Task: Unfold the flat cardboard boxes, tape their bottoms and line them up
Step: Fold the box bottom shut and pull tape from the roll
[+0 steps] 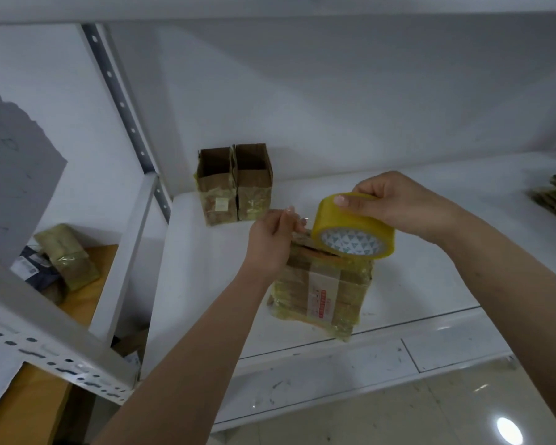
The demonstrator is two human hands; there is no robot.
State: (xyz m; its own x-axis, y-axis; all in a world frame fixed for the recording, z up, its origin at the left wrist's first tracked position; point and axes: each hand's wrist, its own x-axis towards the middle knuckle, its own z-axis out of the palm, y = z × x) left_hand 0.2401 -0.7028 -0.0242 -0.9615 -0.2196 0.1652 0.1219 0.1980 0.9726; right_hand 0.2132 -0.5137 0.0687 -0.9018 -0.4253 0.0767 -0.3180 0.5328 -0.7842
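Both hands work over a box (321, 290) standing near the shelf's (430, 284) front edge: the right hand (395, 203) grips a yellow tape roll (353, 228), the left hand (273, 242) pinches its free end. Two open boxes (235, 184) stand side by side farther back.

Both forearms are bare right up to the bottom edge of the head view, with no sleeve showing. The left hand (272, 242) and right hand (395, 200) are gloveless. A pale, glossy nail shows on the right thumb.
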